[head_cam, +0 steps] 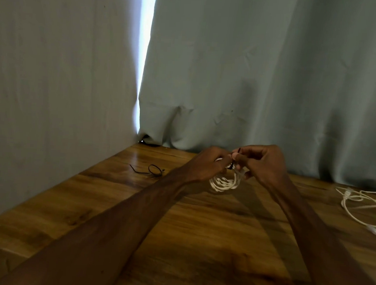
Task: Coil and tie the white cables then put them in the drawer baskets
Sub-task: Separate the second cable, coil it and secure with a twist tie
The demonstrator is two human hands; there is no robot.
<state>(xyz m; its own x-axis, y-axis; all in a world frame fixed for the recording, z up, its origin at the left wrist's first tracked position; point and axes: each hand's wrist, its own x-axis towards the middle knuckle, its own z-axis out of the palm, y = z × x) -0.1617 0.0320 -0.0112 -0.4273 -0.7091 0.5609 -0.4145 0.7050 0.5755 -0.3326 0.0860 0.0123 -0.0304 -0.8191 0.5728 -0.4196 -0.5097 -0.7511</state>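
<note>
A coiled white cable (224, 182) hangs between my hands just above the wooden table (198, 232). My left hand (207, 163) grips the top of the coil. My right hand (263, 163) pinches a thin dark tie (233, 162) that wraps the coil's top, fingertips of both hands touching. A second white cable (365, 208) lies loose and uncoiled on the table at the far right, partly cut off by the frame edge. No drawer or basket is in view.
Another dark tie (151, 170), looped, lies on the table to the left of my hands. Grey-green curtains (253, 80) hang behind the table and along its left side, with a bright gap (146, 39) between them.
</note>
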